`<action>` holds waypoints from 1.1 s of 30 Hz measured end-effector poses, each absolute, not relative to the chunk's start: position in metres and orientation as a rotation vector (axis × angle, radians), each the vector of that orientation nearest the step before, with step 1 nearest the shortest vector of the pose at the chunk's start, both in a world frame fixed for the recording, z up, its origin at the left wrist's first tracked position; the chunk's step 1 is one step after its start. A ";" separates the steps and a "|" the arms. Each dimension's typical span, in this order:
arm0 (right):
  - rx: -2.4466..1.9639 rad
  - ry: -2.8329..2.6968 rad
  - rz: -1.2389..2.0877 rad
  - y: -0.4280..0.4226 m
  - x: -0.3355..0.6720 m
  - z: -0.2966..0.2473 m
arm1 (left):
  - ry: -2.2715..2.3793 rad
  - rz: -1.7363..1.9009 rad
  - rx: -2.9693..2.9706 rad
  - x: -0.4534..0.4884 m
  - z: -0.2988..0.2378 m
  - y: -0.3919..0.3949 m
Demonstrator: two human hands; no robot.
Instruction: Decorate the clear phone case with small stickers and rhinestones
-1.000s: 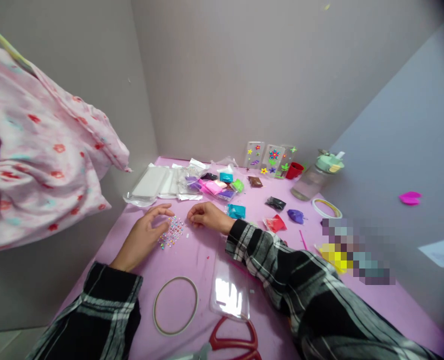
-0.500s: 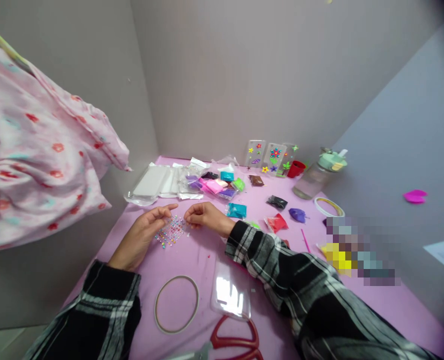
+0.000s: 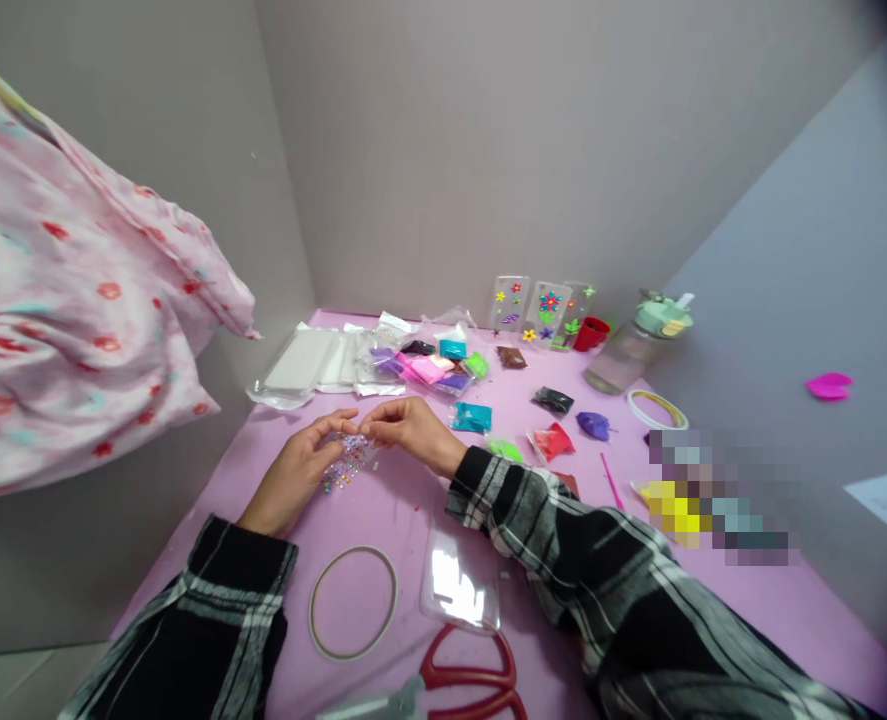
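A small sheet of coloured stick-on gems [image 3: 347,465] is held just above the pink table [image 3: 383,505]. My left hand [image 3: 300,470] pinches its near-left edge with curled fingers. My right hand [image 3: 410,428] pinches at the sheet's top edge, fingertips close to the left hand's. Both sleeves are black-and-white plaid. A clear phone case [image 3: 459,587] lies in front of my right forearm.
A thin ring [image 3: 353,603] and red-handled scissors [image 3: 480,680] lie near me. Behind are clear packets [image 3: 300,368], coloured clay bags [image 3: 443,370], decorated cases [image 3: 540,312], a red cup [image 3: 590,335], a bottle [image 3: 634,350] and a tape roll [image 3: 657,410]. Pink floral cloth [image 3: 75,300] hangs at left.
The gem sheet has come up off the table between both hands. My fingertips have drawn together at its top edge, and both hands sit slightly higher and farther back.
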State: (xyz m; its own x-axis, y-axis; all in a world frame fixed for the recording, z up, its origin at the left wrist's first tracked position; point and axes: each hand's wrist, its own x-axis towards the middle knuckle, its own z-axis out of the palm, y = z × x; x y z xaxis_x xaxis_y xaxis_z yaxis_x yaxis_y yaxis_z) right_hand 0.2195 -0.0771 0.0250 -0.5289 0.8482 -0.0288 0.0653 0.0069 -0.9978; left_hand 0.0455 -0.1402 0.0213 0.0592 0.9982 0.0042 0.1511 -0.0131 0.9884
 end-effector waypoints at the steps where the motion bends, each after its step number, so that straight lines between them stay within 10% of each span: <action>1: -0.953 -1.663 1.576 -0.076 0.219 0.024 | 1.275 1.094 1.359 0.046 0.021 -0.140; 33: -1.153 -1.973 1.321 -0.061 0.219 0.008 | 1.489 1.110 1.515 0.041 0.016 -0.136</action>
